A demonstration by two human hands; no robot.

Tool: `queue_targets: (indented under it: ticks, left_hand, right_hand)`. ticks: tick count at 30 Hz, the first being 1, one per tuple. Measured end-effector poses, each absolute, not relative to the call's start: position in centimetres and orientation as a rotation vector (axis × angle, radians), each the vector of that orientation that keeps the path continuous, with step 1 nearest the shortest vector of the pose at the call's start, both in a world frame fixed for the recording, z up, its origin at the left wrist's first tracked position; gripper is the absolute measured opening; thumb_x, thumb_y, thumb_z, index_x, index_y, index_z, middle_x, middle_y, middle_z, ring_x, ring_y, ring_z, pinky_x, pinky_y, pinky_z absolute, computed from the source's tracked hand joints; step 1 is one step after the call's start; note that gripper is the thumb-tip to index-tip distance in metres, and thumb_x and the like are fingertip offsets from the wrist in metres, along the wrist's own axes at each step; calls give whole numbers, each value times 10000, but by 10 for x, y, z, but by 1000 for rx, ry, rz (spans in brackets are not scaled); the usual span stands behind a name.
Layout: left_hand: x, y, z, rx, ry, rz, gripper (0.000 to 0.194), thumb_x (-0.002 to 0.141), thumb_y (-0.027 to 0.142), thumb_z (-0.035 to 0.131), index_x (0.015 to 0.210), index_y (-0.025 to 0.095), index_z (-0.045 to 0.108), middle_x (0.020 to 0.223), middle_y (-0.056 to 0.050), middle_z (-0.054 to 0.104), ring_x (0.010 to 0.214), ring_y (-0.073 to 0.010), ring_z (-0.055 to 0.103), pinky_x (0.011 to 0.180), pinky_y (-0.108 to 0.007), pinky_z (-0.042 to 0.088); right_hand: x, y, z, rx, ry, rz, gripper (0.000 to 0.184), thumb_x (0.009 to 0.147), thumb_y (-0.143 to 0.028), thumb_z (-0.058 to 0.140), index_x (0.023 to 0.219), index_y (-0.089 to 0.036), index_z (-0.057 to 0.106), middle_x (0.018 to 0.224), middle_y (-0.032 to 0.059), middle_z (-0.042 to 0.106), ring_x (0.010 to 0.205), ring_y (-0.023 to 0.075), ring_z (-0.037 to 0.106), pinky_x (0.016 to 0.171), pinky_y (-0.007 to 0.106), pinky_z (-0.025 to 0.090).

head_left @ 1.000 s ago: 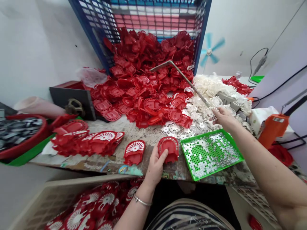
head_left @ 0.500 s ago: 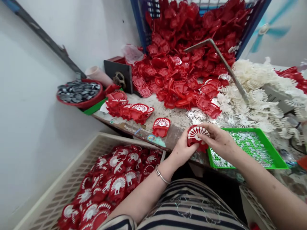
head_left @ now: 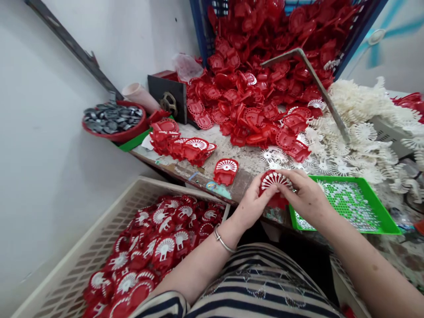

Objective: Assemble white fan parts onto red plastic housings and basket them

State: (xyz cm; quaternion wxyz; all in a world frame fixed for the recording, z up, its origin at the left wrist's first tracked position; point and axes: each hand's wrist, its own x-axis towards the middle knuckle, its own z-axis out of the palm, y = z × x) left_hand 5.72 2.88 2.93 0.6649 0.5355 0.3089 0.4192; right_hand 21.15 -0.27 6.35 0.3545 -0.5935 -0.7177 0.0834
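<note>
Between both hands is a red plastic piece (head_left: 264,182) with a white fan-shaped insert (head_left: 275,179) on its face. My left hand (head_left: 251,204) grips its left side, the thumb laid over the lower part of the insert. From the right, my right hand (head_left: 306,194) holds the same piece, fingers behind the upper edge and thumb on the front. Left of my hands, a similar red piece with a white fan (head_left: 226,171) lies on the table. A green tray (head_left: 386,226) of small, shiny round parts sits just right of my right hand.
A large heap of red pieces (head_left: 251,119) spills from a blue crate (head_left: 198,37). White fan parts (head_left: 357,106) pile up at right, with a bent metal bar (head_left: 321,88) in front. A cream crate (head_left: 71,258) of assembled pieces stands lower left. A red bowl (head_left: 115,138) holds grey discs.
My left thumb has moved up onto the white insert beside the right thumb. The view has shifted slightly; both hands still hold the red piece.
</note>
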Motion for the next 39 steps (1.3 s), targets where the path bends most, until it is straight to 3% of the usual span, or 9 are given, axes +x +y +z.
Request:
queue_targets:
  ticks: [4, 7, 12, 16, 21, 24, 28, 33, 39]
  left_hand:
    - [56, 33, 24, 1199, 874, 1072, 295, 913, 369, 533, 1127, 173, 588, 1063, -53, 670, 977, -183, 616, 914, -312, 482]
    - [55, 33, 23, 1223, 901, 1064, 308, 901, 376, 557, 1131, 174, 593, 1071, -60, 674, 986, -194, 618, 905, -317, 482]
    - [54, 26, 24, 1266, 793, 989, 322, 869, 390, 613, 1118, 187, 619, 1067, -53, 687, 982, -192, 625, 913, -312, 481]
    - [55, 20, 24, 1258, 776, 935, 321, 862, 401, 623, 1107, 195, 644, 1076, -56, 697, 993, -203, 635, 938, -324, 480]
    - [55, 23, 20, 1256, 826, 977, 385, 855, 378, 637, 1208, 227, 616, 1224, -46, 664, 1118, -199, 607, 1012, -318, 449]
    - [56, 27, 15, 1209, 904, 990, 386, 852, 402, 641, 1191, 219, 615, 1162, -41, 683, 1075, -189, 623, 998, -318, 458]
    - [62, 25, 14, 1020, 877, 925, 390, 839, 400, 658, 1172, 204, 607, 1102, -41, 701, 967, -171, 652, 913, -307, 503]
    - [67, 20, 18, 890, 748, 811, 383, 826, 390, 682, 1151, 198, 615, 1033, -35, 726, 866, -149, 672, 849, -283, 519]
    - [71, 18, 29, 781, 738, 780, 367, 784, 430, 721, 1067, 204, 668, 997, -23, 738, 895, -161, 674, 844, -277, 514]
  right_hand:
    - [205, -11, 66, -1515, -1817, 133, 396, 909, -278, 554, 1294, -186, 559, 1174, 140, 571, 1025, 216, 621, 813, 352, 583]
    - [205, -15, 63, -1552, -1718, 140, 490, 880, -354, 604, 1338, -210, 512, 1257, 151, 517, 1112, 253, 572, 830, 396, 576]
    - [208, -19, 57, -1466, -1491, 832, 342, 890, -394, 588, 1172, -203, 561, 1116, 80, 649, 953, 181, 634, 844, 350, 557]
    - [204, -29, 62, -1450, -1411, 976, 307, 895, -388, 580, 1131, -193, 593, 1079, 67, 679, 919, 165, 643, 835, 331, 548]
    - [233, -43, 64, -1584, -1491, 747, 340, 938, -432, 509, 1163, -194, 599, 1097, 90, 675, 966, 184, 645, 818, 343, 554]
    - [276, -47, 53, -1834, -1549, 349, 405, 922, -503, 513, 1101, -168, 652, 1046, 128, 667, 930, 219, 643, 766, 371, 557]
    - [316, -48, 27, -2070, -1743, -154, 482, 824, -536, 630, 1045, -114, 702, 1024, 184, 668, 965, 321, 622, 843, 503, 527]
    - [323, -45, 14, -2036, -1859, -228, 258, 857, -296, 554, 980, -151, 729, 966, 141, 707, 876, 293, 651, 788, 464, 550]
    - [310, -54, 43, -1880, -1782, -242, 318, 944, -251, 430, 1103, -185, 698, 1038, 104, 710, 925, 233, 673, 837, 406, 564]
